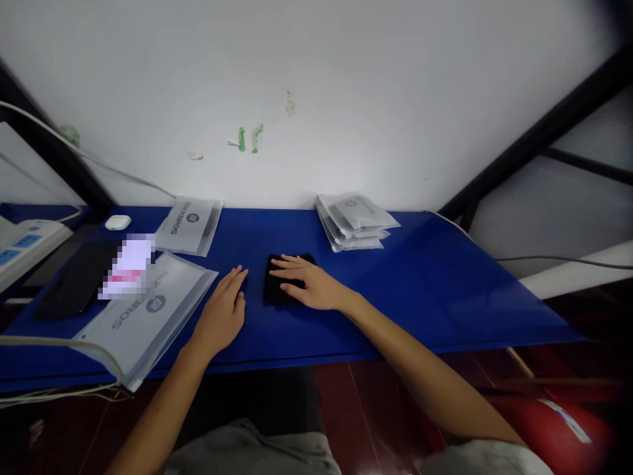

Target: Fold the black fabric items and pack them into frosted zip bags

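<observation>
On the blue tabletop (395, 297) lies a flat, folded black item (273, 293), which looks like cloth. My right hand (309, 282) rests flat over it with fingers stretched out, hiding much of its surface. To the left, my left hand (223, 311) lies on the table, fingers extended and nothing in them. Just beside that hand are frosted zip bags (143, 316) printed ROCKBROS, overlapping at the table's front left. Another such bag (190, 227) is farther back against the wall. A stack of similar filled zip bags (359, 218) sits behind my right hand.
A black phone (74, 277) lies at the left near a blurred bright screen (129, 264). Behind them is a white earbud case (118, 222). A white power strip (32, 244) and loose cables (59, 342) occupy the left edge. A red stool (558, 429) stands below right.
</observation>
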Demonstrator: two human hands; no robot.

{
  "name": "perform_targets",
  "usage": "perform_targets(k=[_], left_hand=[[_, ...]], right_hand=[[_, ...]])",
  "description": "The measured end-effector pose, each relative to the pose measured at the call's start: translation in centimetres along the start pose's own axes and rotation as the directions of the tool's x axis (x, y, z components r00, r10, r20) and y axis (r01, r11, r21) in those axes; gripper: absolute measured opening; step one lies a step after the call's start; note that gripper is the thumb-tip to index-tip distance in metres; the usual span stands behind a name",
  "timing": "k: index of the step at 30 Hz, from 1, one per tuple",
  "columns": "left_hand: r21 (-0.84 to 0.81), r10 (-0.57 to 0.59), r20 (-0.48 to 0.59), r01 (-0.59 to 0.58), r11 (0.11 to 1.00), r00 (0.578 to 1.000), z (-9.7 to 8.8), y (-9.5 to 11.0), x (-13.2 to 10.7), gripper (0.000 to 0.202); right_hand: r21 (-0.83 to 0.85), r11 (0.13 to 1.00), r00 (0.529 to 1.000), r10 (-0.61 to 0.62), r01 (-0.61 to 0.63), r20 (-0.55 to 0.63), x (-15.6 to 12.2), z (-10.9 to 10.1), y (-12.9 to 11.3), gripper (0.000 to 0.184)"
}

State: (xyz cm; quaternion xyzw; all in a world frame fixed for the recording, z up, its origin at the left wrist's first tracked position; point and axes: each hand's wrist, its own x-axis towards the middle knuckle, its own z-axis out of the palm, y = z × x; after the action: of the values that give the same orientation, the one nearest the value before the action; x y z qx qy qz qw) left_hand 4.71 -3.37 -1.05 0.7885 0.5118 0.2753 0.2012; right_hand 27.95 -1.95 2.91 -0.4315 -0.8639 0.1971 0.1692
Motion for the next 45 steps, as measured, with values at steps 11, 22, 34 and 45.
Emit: perform_targets(k=[11, 22, 34, 45], left_hand=[[0.008, -0.027, 0.048, 0.027, 1.000, 0.998, -0.2, 0.1, -0.1, 0.047], [0.048, -0.002, 0.053, -0.001, 0.999, 0.999, -0.1, 0.2, 0.0, 0.046], [0.107, 0.043, 0.033, -0.047, 0.993, 0.999, -0.2, 0.3, -0.1, 0.044], [0.264, 0.456, 0.074, -0.458, 0.849, 0.887, 2.8, 8.3, -2.7, 0.032]], right_hand=[[-0.330, 0.872, 0.922, 0.286, -0.363, -0.260, -2.7, -1.2, -2.7, 0.060], [-0.281, 0.939, 0.969, 0.146, -0.199, -0.200, -2.6, 2.7, -1.5, 0.059], [-0.142, 0.953, 0.941, 0.225, -0.266, -0.252, -1.7, 1.2, -0.6, 0.062], [-0.329, 0.940, 0.982, 0.030, -0.090, -0.184, -4.8, -1.1, -1.6, 0.028]])
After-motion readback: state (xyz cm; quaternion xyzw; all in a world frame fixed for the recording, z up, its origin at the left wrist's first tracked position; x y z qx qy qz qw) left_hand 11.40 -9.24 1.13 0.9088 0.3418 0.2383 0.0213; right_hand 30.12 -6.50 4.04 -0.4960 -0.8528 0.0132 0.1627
